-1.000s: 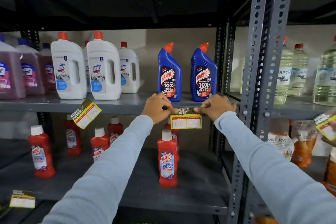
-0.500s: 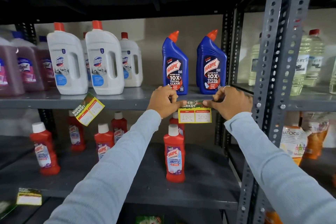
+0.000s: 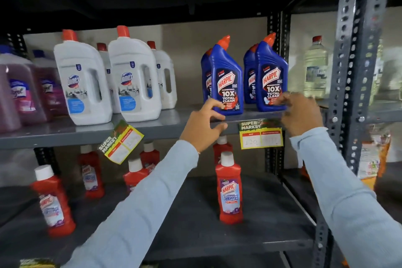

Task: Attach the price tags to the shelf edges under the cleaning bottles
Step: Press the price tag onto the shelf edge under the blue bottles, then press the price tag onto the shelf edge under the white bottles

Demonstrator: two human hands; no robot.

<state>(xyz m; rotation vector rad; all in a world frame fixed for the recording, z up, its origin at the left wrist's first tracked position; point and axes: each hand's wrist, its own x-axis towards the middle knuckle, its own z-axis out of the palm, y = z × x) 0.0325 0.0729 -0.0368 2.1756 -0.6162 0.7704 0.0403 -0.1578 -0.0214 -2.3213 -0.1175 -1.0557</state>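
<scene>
so both hands are up at the front edge of the middle shelf (image 3: 152, 130), right under the blue harpic bottles (image 3: 228, 85). the price tag (image 3: 261, 136) hangs off the shelf edge below the right-hand pair of those bottles, sitting pretty much straight, green "super market" strip on top and yellow border, "120" scribbled in the left box, the right box is too faint to read

left hand (image 3: 201, 130) is just to the left of the tag, not touching it. its fingers (image 3: 214, 103) are spread loose and curled, thumb under the shelf lip, nothing in it. right hand (image 3: 301, 113) is at the tag's upper right corner, fingers half open and a bit motion-blurred in front of the rightmost blue bottle, not gripping anything as far as i can see; can't tell if it's touching the tag or not

there's another price tag (image 3: 121, 141) further left on the same edge, under the white domex bottles (image 3: 106, 80), tilted hard. purple bottles (image 3: 21, 91) sit at the far left of that shelf. red harpic bottles (image 3: 230, 189) stand on the shelf below, and clear bottles (image 3: 315, 67) show in the next bay past the grey upright (image 3: 352, 72)
</scene>
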